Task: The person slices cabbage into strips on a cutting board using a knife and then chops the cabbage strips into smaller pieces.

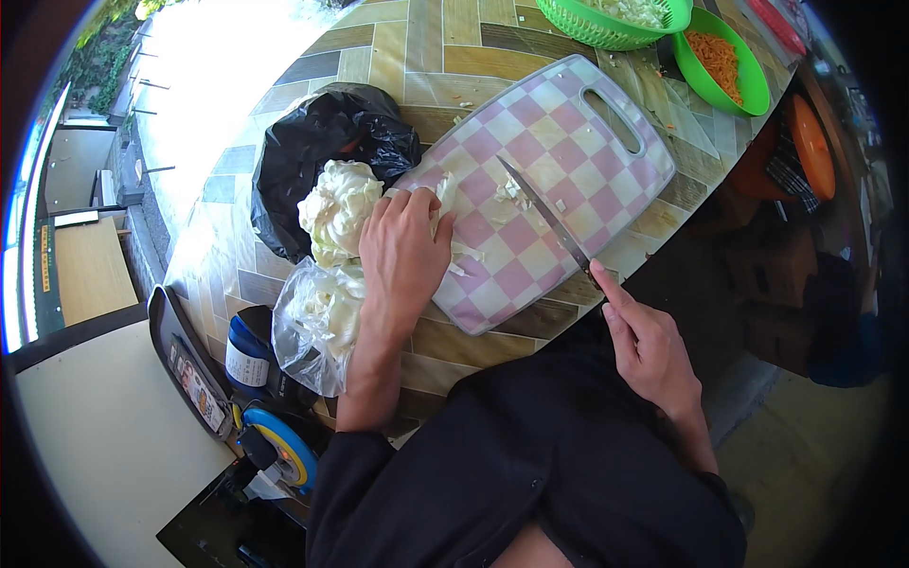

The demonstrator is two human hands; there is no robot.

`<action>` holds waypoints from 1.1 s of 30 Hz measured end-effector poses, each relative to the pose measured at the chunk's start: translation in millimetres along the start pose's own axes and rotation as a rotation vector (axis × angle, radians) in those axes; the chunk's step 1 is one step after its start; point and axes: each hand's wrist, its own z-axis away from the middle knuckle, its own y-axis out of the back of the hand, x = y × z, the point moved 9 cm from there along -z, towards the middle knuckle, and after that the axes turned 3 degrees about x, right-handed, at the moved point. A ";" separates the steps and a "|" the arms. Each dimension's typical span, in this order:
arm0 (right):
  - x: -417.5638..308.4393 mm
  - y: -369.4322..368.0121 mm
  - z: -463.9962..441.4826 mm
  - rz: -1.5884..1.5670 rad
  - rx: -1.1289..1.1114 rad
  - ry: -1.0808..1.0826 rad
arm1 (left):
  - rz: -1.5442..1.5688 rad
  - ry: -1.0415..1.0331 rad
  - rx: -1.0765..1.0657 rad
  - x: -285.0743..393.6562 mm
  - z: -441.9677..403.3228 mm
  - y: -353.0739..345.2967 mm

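My left hand is at the left edge of a pink and white checkered cutting board, its fingers curled over pale leafy pieces. Beside it sits a whitish vegetable head, against a black plastic bag. A clear plastic bag with more pale vegetable lies below, next to my left wrist. In my right hand is the handle of a knife, with the index finger stretched along it. The blade lies across the board, its tip close to small chopped bits.
At the back stand a green basket of shredded pale vegetable and a green bowl of shredded orange vegetable. An orange container is at the right. A tape dispenser and a dark tray are lower left.
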 end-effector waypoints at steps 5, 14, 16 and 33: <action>0.2 -2.1 -0.2 0.014 -0.060 -0.026 | 0.076 -0.005 0.003 1.4 -0.4 11.5; -1.3 -1.2 5.5 0.083 -0.198 -0.001 | 0.144 0.042 -0.049 -0.1 1.4 8.4; -1.0 -3.5 6.8 0.113 -0.256 -0.006 | 0.120 0.038 -0.046 -1.6 2.0 3.8; 22.3 7.9 -4.0 0.157 -0.036 -0.144 | 0.299 -0.050 -0.045 14.8 1.7 22.7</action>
